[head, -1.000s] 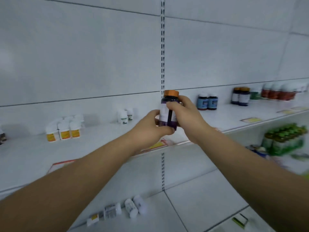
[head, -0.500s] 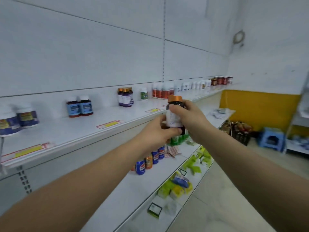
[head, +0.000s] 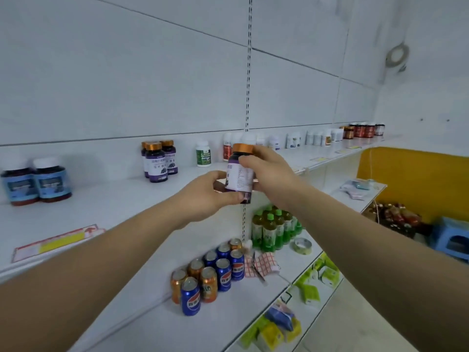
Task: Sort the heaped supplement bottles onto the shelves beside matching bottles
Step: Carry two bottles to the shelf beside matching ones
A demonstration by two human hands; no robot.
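Both hands hold one bottle [head: 239, 171] upright in the air before the top shelf [head: 106, 199]: the left hand [head: 210, 194] grips its base, the right hand [head: 269, 168] its side. I judge the placing step; next it goes left, beside the matching bottles [head: 158, 161].

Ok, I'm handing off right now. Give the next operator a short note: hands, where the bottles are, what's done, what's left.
Left hand: grips the lower part of the dark bottle with the orange cap.
Right hand: fingers wrapped around the same bottle's upper side.
The bottle is held upright in the air, in front of the upper shelf.
Matching purple-label bottles stand on that shelf, to the left of the held one.
Done: this bottle is picked up and brought near its match.
Left: set it down beside the purple-label bottles. The heap is out of view, so I cannot tell how many remain.
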